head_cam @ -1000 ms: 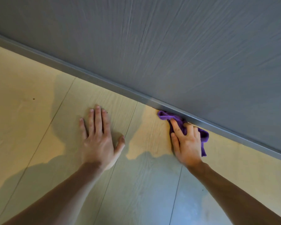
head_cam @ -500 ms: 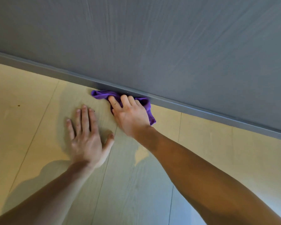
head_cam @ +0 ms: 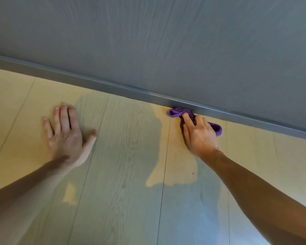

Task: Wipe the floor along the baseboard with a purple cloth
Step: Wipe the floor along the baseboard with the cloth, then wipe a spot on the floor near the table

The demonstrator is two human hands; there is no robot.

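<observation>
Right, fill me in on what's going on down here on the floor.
A person is wiping the pale wood-look floor where it meets the grey baseboard. The right hand presses a bunched purple cloth against the foot of the baseboard. The left hand lies flat on the floor with fingers spread, well apart from the cloth, apparently as a prop.

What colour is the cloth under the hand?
Purple. The cloth shows best in the head view, bunched against the grey baseboard.
</observation>
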